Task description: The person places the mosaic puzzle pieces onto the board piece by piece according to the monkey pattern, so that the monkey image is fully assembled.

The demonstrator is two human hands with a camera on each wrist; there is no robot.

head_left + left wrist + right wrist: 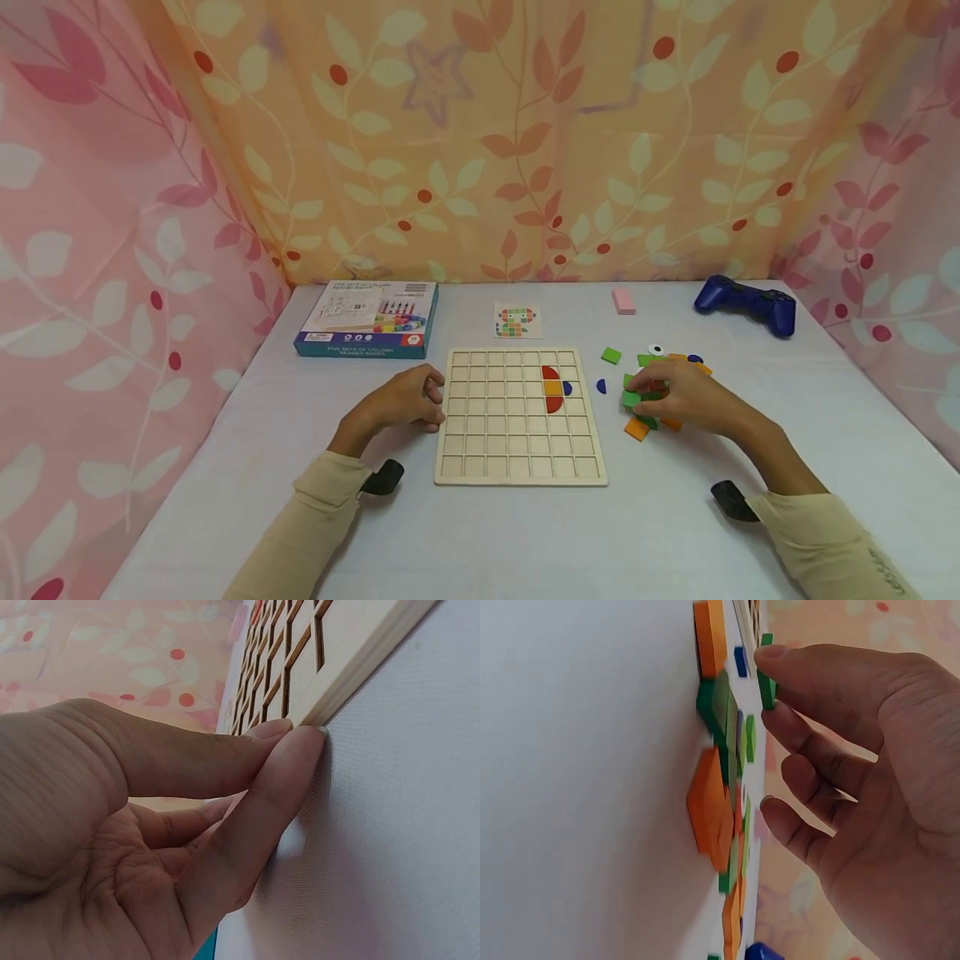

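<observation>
My left hand (405,398) is at the left edge of a pale wooden grid board (495,450); in the left wrist view its thumb and a finger pinch the board's rim. On the board's right part lie an orange square (552,388), two red rounded pieces (551,372) above and below it, and a blue half-circle (567,388) beside it. My right hand (678,392) holds a green square tile (766,675) between thumb and fingertip, raised over a heap of loose tiles. An orange tile (637,429) lies at the heap's near side, partly hidden by nothing.
Behind the board lies a picture card (517,321). A boxed set (367,319) stands back left, a pink block (623,301) and a blue game controller (745,306) back right. A loose blue half-circle (602,387) and a green tile (611,356) lie between board and heap.
</observation>
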